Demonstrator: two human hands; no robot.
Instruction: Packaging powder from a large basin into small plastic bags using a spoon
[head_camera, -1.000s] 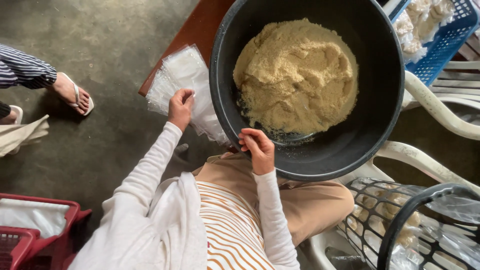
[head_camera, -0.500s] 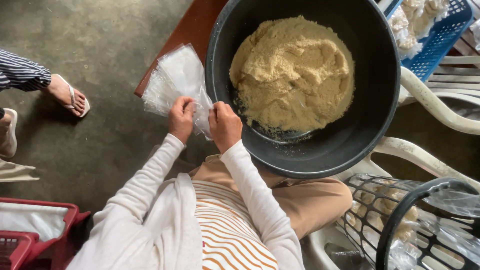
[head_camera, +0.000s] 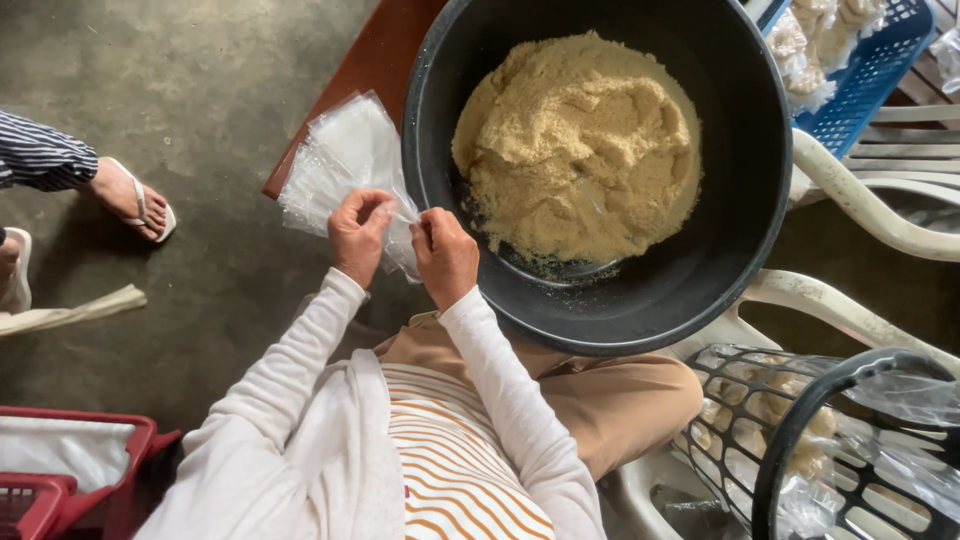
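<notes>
A stack of clear plastic bags (head_camera: 340, 165) lies on a reddish wooden surface (head_camera: 385, 60) left of a big black tub (head_camera: 740, 230). The tub holds a heap of tan, crumbly powder (head_camera: 580, 145). My left hand (head_camera: 358, 232) pinches the near edge of the bags. Close beside it, my right hand (head_camera: 445, 255) grips the same bag edge against the tub's rim. Both sleeves are white. My striped top and tan trousers show below.
Another person's sandalled foot (head_camera: 130, 195) and striped sleeve (head_camera: 40, 155) are at the left on the concrete floor. A red basket (head_camera: 70, 470) sits bottom left. A black mesh basket with filled bags (head_camera: 830, 440), white plastic chairs (head_camera: 870, 210) and a blue crate (head_camera: 870, 50) stand right.
My right hand left the tub's near rim and moved left to join my left hand at the bags. The view has shifted slightly.
</notes>
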